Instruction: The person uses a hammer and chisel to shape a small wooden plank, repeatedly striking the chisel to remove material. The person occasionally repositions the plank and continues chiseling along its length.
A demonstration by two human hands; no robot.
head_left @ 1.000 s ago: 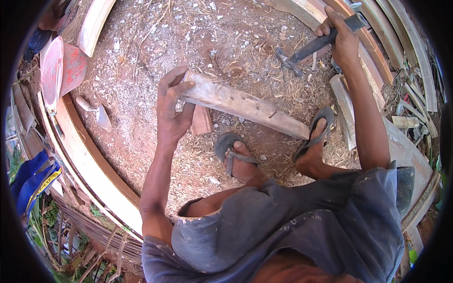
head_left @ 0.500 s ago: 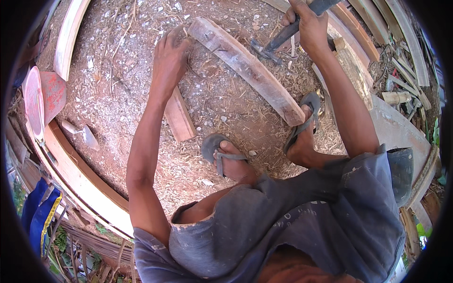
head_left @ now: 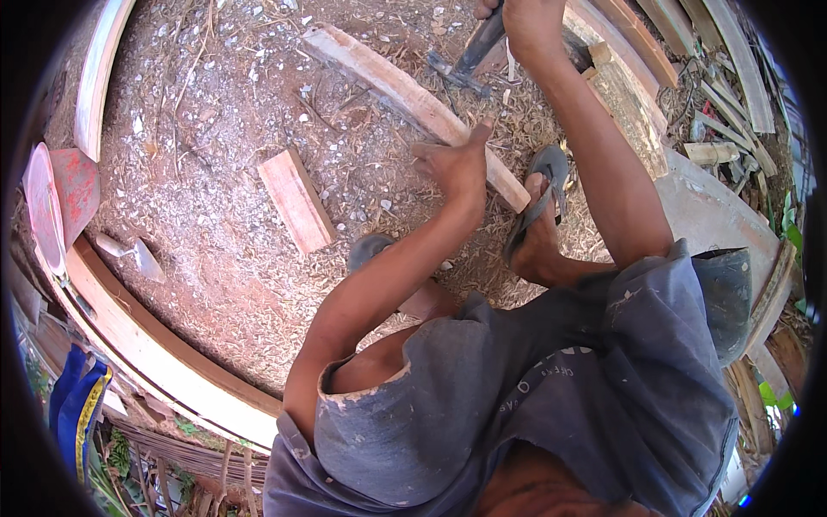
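Observation:
My left hand [head_left: 457, 168] is closed around a rough length of timber [head_left: 388, 82], near its lower right end, thumb over the top edge and fingers on the near side. The timber slants from the upper middle down toward my right foot. At the top, my right hand [head_left: 532, 30] grips a hammer by its dark handle [head_left: 482, 41]; part of the handle is hidden by the hand. The hammer's metal head [head_left: 455, 73] hangs low, just right of the timber and apart from it. A short wood block [head_left: 297, 200] lies on the ground to the left.
My sandalled right foot [head_left: 536, 207] is beside the timber's near end. A trowel [head_left: 136, 257], a red-marked pan [head_left: 73, 194] and a long pale board [head_left: 172, 362] lie at left. Boards and wood scraps [head_left: 732, 129] are piled at right. Wood chips and stone bits cover the ground.
My left hand has left the timber's far end and moved right and nearer, taking hold by its near end. The timber has tipped onto another side. The hammer has shifted slightly left and up.

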